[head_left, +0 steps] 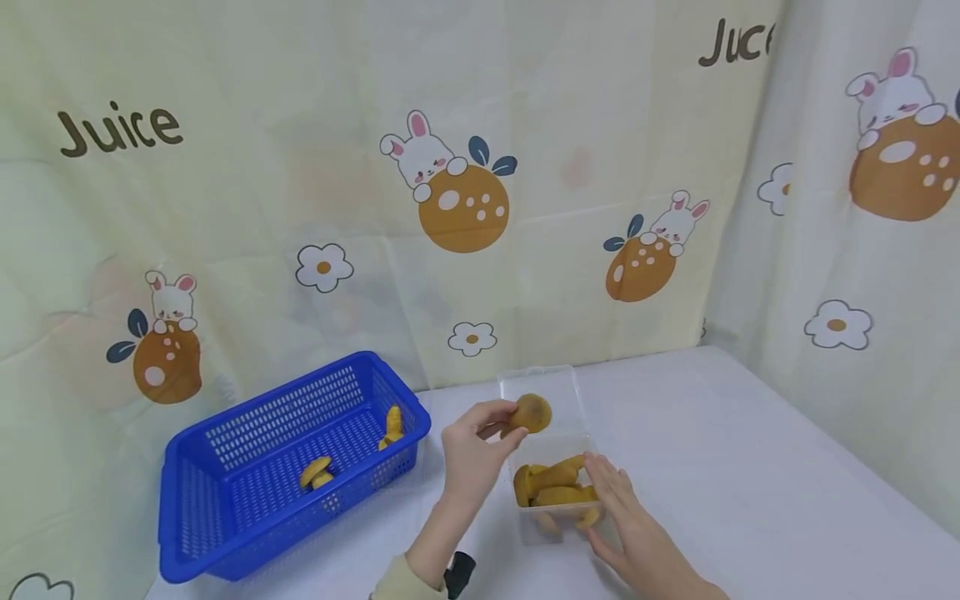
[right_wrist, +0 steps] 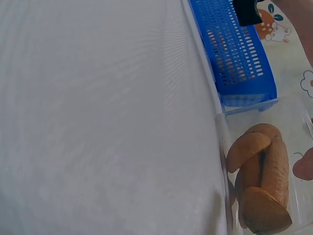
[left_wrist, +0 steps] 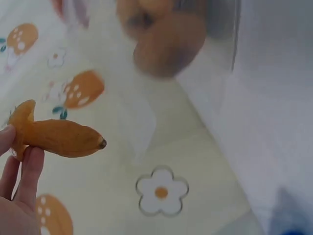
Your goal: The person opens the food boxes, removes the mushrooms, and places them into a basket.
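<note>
Between the left hand (head_left: 476, 448) and the right hand (head_left: 628, 518) sits a clear tub (head_left: 566, 534) of mushrooms (head_left: 562, 497), the right hand's straight fingers resting along its side, seemingly to steady it. Above it, the left hand pinches another mushroom (head_left: 533, 413) by its cap, leaving the stem free, while the blue basket (head_left: 285, 417) stands leftward, perhaps for easy reach.
</note>
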Demonstrator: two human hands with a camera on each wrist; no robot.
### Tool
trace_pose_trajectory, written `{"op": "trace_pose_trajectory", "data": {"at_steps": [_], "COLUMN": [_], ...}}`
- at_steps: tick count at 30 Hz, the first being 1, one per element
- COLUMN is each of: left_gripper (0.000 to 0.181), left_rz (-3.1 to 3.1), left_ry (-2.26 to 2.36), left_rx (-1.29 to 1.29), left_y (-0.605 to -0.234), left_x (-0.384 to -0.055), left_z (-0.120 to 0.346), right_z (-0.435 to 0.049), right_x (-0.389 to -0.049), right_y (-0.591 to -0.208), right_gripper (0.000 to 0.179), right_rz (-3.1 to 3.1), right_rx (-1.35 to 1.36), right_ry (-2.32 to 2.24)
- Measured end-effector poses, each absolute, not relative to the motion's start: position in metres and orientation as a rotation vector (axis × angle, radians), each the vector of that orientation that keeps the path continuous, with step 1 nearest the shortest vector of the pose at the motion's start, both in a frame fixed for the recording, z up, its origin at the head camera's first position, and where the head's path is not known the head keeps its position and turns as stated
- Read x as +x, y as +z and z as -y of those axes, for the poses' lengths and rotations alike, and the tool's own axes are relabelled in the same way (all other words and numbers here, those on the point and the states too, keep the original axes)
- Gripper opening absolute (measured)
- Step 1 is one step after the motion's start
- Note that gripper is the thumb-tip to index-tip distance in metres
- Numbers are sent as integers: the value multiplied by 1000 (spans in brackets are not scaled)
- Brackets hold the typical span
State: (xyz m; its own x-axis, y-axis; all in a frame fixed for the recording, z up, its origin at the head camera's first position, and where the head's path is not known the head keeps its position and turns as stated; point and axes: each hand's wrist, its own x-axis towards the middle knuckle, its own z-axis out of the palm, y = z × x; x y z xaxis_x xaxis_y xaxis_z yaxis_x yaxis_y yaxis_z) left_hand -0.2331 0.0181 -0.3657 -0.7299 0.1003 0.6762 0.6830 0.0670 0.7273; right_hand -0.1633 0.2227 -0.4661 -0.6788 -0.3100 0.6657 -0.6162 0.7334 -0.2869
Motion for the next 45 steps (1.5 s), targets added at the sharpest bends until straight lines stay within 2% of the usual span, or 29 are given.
{"op": "trace_pose_trajectory", "data": {"at_steps": [9, 19, 26, 35, 45], "left_gripper": [27, 26, 25, 15, 16], "left_rz": [1809, 1816, 1902, 1926, 1926], "left_ry": [-1735, -1602, -1515, -1442, -1436], "left_rx": [-464, -85, 46, 161, 80], "left_y": [-341, -359, -380, -390, -387], "left_x": [-236, -262, -268, -272, -272], "left_z": [54, 123, 138, 144, 139], "right_z": [-223, -224, -223, -221, -220], "right_x": [-163, -165, -165, -167, -166], "right_y": [-466, -464, -465, -468, -469], "right_gripper": [95, 88, 79, 94, 96], "right_rz": [2345, 2340, 2324, 2340, 2362], "right_rx": [685, 706, 718, 691, 668], "right_ry": [638, 629, 650, 648, 650]}}
